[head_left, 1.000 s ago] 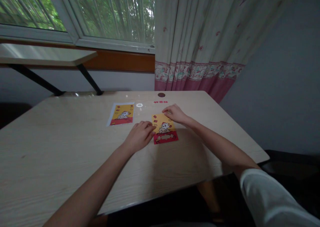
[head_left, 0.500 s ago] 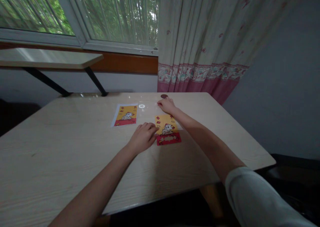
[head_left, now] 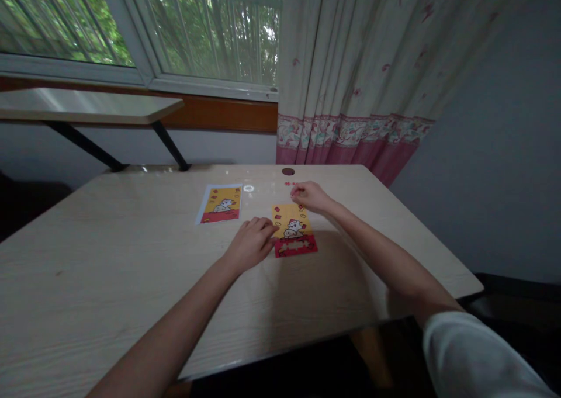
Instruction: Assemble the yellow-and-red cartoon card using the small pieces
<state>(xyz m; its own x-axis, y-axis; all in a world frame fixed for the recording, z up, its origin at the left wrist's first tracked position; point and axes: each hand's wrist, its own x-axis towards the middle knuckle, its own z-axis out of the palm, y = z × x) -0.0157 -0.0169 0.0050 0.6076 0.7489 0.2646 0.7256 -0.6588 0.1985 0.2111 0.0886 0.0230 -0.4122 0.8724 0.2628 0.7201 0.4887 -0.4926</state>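
A yellow and red jigsaw puzzle (head_left: 299, 246) with a white cartoon animal lies on the table, with a gap showing bare wood in its red lower band. My left hand (head_left: 254, 243) rests at the puzzle's left edge, fingers loosely stretched and touching it. Above the puzzle's upper right, my right hand (head_left: 312, 196) is closed in a pinch on a small red puzzle piece (head_left: 293, 196), mostly hidden by the fingers. Just beyond that hand, a few loose red puzzle pieces (head_left: 288, 183) lie on the tabletop.
A printed picture sheet (head_left: 223, 204) with the same design lies left of the puzzle. The wooden table (head_left: 144, 269) has a round brown cable hole (head_left: 288, 172) at its back edge. A raised shelf (head_left: 87, 107) stands at back left; a curtain (head_left: 350, 94) hangs behind.
My right hand has drawn back toward me and right from near the cable hole, uncovering the loose red pieces, with a red piece in its fingertips. My left hand stays put.
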